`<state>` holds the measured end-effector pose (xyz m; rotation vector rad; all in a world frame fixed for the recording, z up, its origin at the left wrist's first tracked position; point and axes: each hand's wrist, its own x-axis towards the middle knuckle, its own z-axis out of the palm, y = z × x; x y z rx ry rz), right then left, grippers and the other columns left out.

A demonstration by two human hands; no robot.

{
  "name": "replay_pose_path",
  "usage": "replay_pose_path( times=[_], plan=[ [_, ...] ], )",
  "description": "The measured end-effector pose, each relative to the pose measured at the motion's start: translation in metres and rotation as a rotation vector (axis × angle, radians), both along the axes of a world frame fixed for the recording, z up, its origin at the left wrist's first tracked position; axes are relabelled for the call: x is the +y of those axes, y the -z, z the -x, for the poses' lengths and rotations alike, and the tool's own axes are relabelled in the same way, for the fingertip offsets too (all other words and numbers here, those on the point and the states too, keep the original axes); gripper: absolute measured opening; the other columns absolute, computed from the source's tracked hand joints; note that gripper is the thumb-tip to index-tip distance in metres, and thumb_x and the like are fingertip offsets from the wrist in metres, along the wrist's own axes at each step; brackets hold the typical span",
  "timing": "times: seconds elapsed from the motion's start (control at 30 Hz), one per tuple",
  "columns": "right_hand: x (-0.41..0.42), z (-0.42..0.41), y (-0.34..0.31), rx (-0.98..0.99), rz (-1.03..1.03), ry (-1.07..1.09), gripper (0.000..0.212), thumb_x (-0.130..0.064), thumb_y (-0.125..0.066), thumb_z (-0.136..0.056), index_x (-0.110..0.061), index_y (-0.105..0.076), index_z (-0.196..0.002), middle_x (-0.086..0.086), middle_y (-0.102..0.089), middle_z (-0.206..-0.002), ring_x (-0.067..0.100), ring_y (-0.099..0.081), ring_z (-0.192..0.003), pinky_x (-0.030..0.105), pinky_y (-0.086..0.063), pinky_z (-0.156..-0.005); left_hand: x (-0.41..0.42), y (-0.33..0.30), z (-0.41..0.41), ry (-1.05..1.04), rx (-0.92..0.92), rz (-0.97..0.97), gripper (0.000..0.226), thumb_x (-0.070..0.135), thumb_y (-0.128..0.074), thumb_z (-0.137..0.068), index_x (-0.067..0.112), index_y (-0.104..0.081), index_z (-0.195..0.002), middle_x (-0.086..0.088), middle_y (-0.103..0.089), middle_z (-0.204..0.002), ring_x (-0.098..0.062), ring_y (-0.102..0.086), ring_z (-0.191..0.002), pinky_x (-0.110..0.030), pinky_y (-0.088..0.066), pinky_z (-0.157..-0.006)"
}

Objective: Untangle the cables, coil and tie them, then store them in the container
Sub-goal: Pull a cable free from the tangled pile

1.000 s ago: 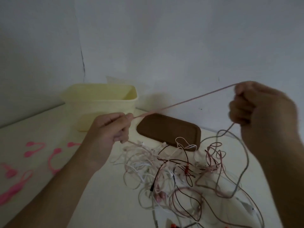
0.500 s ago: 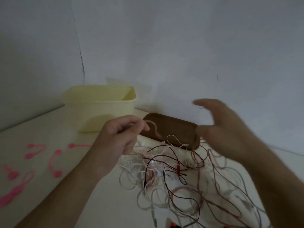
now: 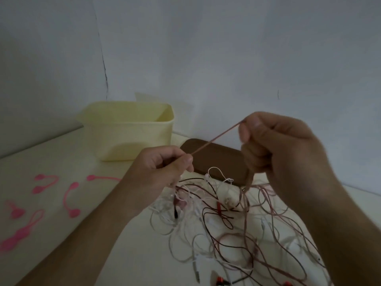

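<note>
My left hand [image 3: 162, 168] pinches pink cable [image 3: 214, 140] between thumb and fingers; my right hand [image 3: 276, 147] curled round same cable higher up, strand taut between both. Tangled cables [image 3: 222, 219] on desk [image 3: 61, 153] beneath hands. Yellow container [image 3: 132, 131] behind left hand, brown lid [image 3: 218, 162] beside it

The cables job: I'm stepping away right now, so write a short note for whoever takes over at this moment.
Left hand pinches the pink cable; right hand grips the same cable higher up, so a short span runs taut between the hands.
The rest of that cable drops into the tangled pile on the table, in front of the brown lid.
Yellow container stands open at back left; its inside is not visible from here. Pink ties lie loose on the left.
Done: one cable partly pulled free.
Left: untangle, coil, tie and store the cables.
</note>
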<state>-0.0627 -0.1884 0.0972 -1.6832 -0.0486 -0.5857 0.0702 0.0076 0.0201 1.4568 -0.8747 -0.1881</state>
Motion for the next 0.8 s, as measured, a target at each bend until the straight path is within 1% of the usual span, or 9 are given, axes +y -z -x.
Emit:
replay_pose_path(
  times=[0.3,0.37,0.43,0.47,0.53,0.57,0.63,0.7,0.8],
  plan=[
    [-0.008,0.014,-0.017,-0.241,-0.157,0.049,0.036,-0.007,-0.039,-0.111,-0.005,-0.055,-0.078,-0.002,-0.020,-0.056,0.014,-0.014,-0.051,0.030,-0.013,-0.052,-0.006,0.007,0.000,-0.011,-0.053,-0.090,0.028,-0.004,-0.064,-0.099,0.019,-0.079,-0.096,-0.008,-0.076,-0.083,-0.019,-0.068,-0.076,-0.032,-0.057,-0.075],
    [-0.014,0.015,-0.016,-0.173,-0.080,0.172,0.037,-0.006,-0.044,-0.109,-0.004,-0.061,-0.075,0.000,-0.025,-0.054,0.017,-0.017,-0.051,0.031,-0.015,-0.051,-0.009,0.009,0.002,-0.053,-0.040,-0.080,0.030,-0.004,-0.064,-0.099,0.021,-0.080,-0.097,-0.006,-0.079,-0.086,-0.021,-0.072,-0.079,-0.034,-0.058,-0.075],
    [-0.021,0.015,-0.015,0.009,0.218,0.420,0.034,-0.007,-0.051,-0.101,-0.011,-0.071,-0.074,0.003,-0.044,-0.053,0.022,-0.034,-0.050,0.029,-0.025,-0.052,-0.010,0.010,0.005,-0.073,0.005,-0.026,0.026,-0.006,-0.063,-0.098,0.014,-0.080,-0.100,-0.008,-0.080,-0.086,-0.032,-0.073,-0.079,-0.033,-0.059,-0.071],
    [-0.025,0.015,-0.015,0.141,0.423,0.522,0.027,-0.010,-0.054,-0.097,-0.017,-0.076,-0.083,0.000,-0.060,-0.064,0.022,-0.050,-0.057,0.028,-0.035,-0.057,-0.011,0.009,0.007,-0.073,0.023,-0.005,0.025,-0.007,-0.063,-0.098,0.011,-0.080,-0.102,-0.009,-0.081,-0.087,-0.037,-0.073,-0.081,-0.035,-0.059,-0.070],
    [-0.018,0.013,-0.014,0.421,0.725,0.575,0.039,-0.015,-0.061,-0.091,-0.029,-0.072,-0.126,-0.003,-0.071,-0.120,0.017,-0.067,-0.106,0.032,-0.049,-0.083,-0.011,0.009,0.009,-0.065,0.038,-0.002,0.025,-0.006,-0.065,-0.098,0.012,-0.080,-0.104,-0.009,-0.081,-0.089,-0.040,-0.073,-0.084,-0.041,-0.061,-0.072],
    [-0.013,0.013,-0.013,0.463,0.819,0.523,0.058,-0.016,-0.064,-0.090,-0.030,-0.059,-0.146,-0.004,-0.057,-0.145,0.016,-0.057,-0.130,0.031,-0.045,-0.099,-0.012,0.009,0.011,-0.056,0.036,-0.016,0.026,-0.004,-0.066,-0.098,0.015,-0.081,-0.104,-0.007,-0.082,-0.090,-0.039,-0.074,-0.085,-0.045,-0.061,-0.073],
    [0.003,0.009,-0.008,0.437,0.891,0.305,0.075,-0.017,-0.066,-0.092,-0.029,-0.040,-0.161,-0.010,-0.036,-0.163,0.010,-0.036,-0.148,0.023,-0.034,-0.116,-0.014,0.007,0.016,-0.041,0.037,-0.044,0.032,-0.001,-0.068,-0.097,0.027,-0.083,-0.099,-0.004,-0.082,-0.092,-0.039,-0.075,-0.087,-0.052,-0.061,-0.076],
    [0.019,0.001,0.009,0.403,0.923,0.102,0.057,-0.025,-0.064,-0.100,-0.028,-0.046,-0.154,-0.010,-0.049,-0.155,0.009,-0.047,-0.140,0.028,-0.041,-0.117,-0.016,0.005,0.021,-0.035,0.046,-0.039,0.040,-0.002,-0.069,-0.095,0.035,-0.084,-0.094,-0.003,-0.082,-0.091,-0.043,-0.073,-0.086,-0.051,-0.060,-0.076],
    [0.027,-0.017,0.031,0.459,0.933,0.072,0.011,-0.029,-0.056,-0.109,-0.024,-0.063,-0.115,-0.002,-0.070,-0.101,0.016,-0.067,-0.092,0.035,-0.057,-0.080,-0.015,0.006,0.021,-0.033,0.024,-0.017,0.037,-0.006,-0.069,-0.093,0.028,-0.083,-0.098,-0.004,-0.082,-0.093,-0.040,-0.075,-0.082,-0.050,-0.062,-0.075]
  ],
)
